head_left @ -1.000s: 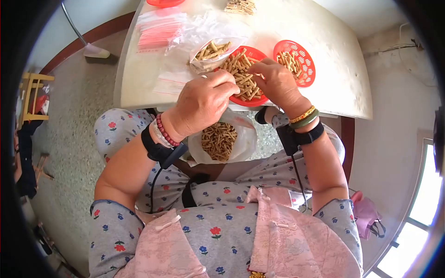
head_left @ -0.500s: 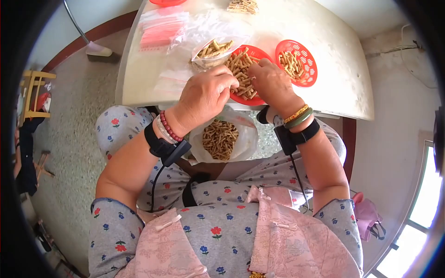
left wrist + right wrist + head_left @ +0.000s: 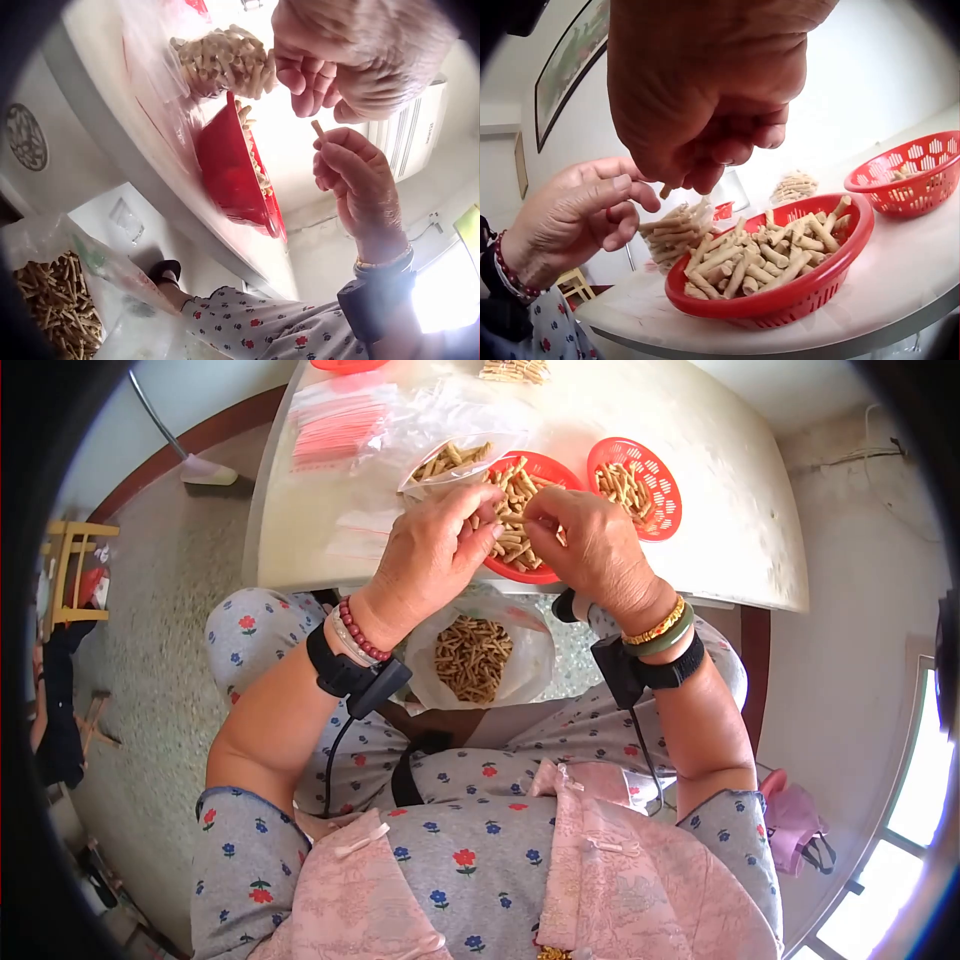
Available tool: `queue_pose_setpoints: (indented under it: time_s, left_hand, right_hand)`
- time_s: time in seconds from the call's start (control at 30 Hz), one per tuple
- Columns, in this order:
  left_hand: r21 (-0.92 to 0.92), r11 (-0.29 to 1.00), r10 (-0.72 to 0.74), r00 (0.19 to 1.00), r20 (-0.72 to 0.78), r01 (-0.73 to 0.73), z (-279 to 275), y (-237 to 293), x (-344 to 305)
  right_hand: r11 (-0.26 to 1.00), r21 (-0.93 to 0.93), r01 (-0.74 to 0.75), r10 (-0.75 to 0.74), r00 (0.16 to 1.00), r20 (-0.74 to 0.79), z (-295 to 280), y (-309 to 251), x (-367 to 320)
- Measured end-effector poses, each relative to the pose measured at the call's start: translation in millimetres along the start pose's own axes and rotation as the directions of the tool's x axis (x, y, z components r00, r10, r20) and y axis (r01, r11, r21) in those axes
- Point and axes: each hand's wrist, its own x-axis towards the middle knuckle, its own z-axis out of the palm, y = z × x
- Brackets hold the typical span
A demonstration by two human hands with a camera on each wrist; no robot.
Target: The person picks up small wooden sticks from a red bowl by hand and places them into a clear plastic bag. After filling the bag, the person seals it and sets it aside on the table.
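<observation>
In the head view the left hand [image 3: 425, 555] hovers over the near left rim of the red basket [image 3: 548, 468] of short tan sticks; its fingers are loosely bent, with no stick visible in them in the right wrist view. My right hand [image 3: 595, 545] is over the basket's right side. Between thumb and fingertips it pinches one short stick [image 3: 319, 130], seen in the left wrist view. The two hands face each other without touching. A clear bag of sticks [image 3: 450, 460] stands left of the basket, partly behind the left hand.
A second red basket [image 3: 665, 490] with fewer sticks is at the right. Flat red-striped bags [image 3: 340, 425] lie at the left, and another stick bundle [image 3: 515, 370] at the far edge. Below the table edge, between the knees, an open plastic bag [image 3: 530, 665] holds many sticks.
Both hands have lifted off the sticks in the basket. The left hand's thumb and fingers have spread apart, and the right hand has turned toward it.
</observation>
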Motion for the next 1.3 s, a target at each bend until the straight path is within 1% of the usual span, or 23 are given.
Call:
queue_pose_setpoints:
  time_s: [0.17,0.23,0.27,0.3,0.33,0.43,0.5,0.53,0.6,0.63,0.73,0.8,0.87,0.93,0.97,1.03,1.07,1.13,1.23,1.3]
  left_hand:
    - [-0.039,0.999,0.001,0.999,0.038,0.0,-1,-3,1]
    - [-0.038,0.999,-0.007,0.999,0.049,0.009,2,-3,2]
    - [-0.068,0.998,0.013,1.0,-0.001,-0.013,5,-5,3]
    - [-0.097,0.995,0.031,0.998,-0.055,-0.036,8,-6,2]
    - [-0.101,0.994,0.029,0.998,-0.047,-0.034,8,-6,2]
    - [-0.087,0.995,0.048,0.999,-0.01,-0.048,8,-7,0]
    - [-0.2,0.978,-0.046,0.998,0.031,0.052,9,-10,-1]
    - [-0.202,0.978,-0.045,0.998,0.035,0.051,8,-11,0]
    - [-0.36,0.888,-0.246,0.957,0.156,0.287,6,-11,0]
    - [-0.411,0.859,-0.262,0.952,0.161,0.306,7,-11,0]
    - [-0.436,0.854,-0.242,0.958,0.151,0.284,7,-10,0]
    - [-0.427,0.866,-0.216,0.965,0.152,0.261,8,-12,-1]
    - [-0.42,0.876,-0.189,0.97,0.153,0.237,10,-13,-1]
    - [-0.469,0.862,-0.137,0.978,0.155,0.194,12,-12,-1]
    - [-0.468,0.862,-0.137,0.978,0.155,0.195,11,-13,-1]
    - [-0.441,0.86,-0.145,0.951,0.273,0.257,8,-15,-2]
    - [-0.441,0.86,-0.144,0.951,0.274,0.258,8,-14,-2]
    - [-0.448,0.871,-0.108,0.968,0.224,0.201,9,-13,-3]
    - [-0.426,0.889,-0.08,0.972,0.219,0.169,8,-13,-2]
    - [-0.425,0.887,-0.097,0.971,0.218,0.184,8,-13,-2]
  right_hand:
    - [0.999,0.035,0.007,-0.007,1.0,-0.007,-7,-8,0]
    - [0.988,0.147,-0.057,0.055,0.998,0.018,-9,-8,0]
    - [0.986,0.149,-0.071,0.069,0.997,0.02,-11,-11,0]
    - [0.972,0.194,-0.133,0.122,0.99,0.067,-15,-15,1]
    - [0.953,0.234,-0.193,0.17,0.979,0.114,-16,-16,1]
    - [0.931,0.287,-0.227,0.196,0.971,0.134,-12,-13,0]
    - [0.899,0.346,-0.267,0.226,0.962,0.156,-12,-11,0]
    - [0.898,0.346,-0.27,0.229,0.961,0.155,-9,-7,0]
    - [0.811,0.519,-0.27,0.25,0.962,0.11,0,1,-1]
    - [0.811,0.519,-0.27,0.25,0.962,0.111,2,3,-2]
    - [0.807,0.511,-0.297,0.28,0.953,0.112,2,3,-2]
    - [0.799,0.498,-0.336,0.292,0.942,0.167,-2,-1,-3]
    - [0.788,0.522,-0.327,0.283,0.945,0.165,-6,-7,-3]
    - [0.775,0.546,-0.318,0.273,0.948,0.165,-4,-8,-3]
    - [0.761,0.573,-0.305,0.271,0.951,0.147,-2,-7,-3]
    - [0.746,0.599,-0.291,0.27,0.954,0.128,2,-6,-3]
    - [0.743,0.606,-0.284,0.265,0.956,0.123,4,-6,-3]
    - [0.74,0.613,-0.277,0.261,0.958,0.118,3,-8,-2]
    - [0.742,0.592,-0.315,0.285,0.947,0.147,0,-12,-1]
    - [0.77,0.572,-0.283,0.256,0.958,0.129,0,-12,-1]
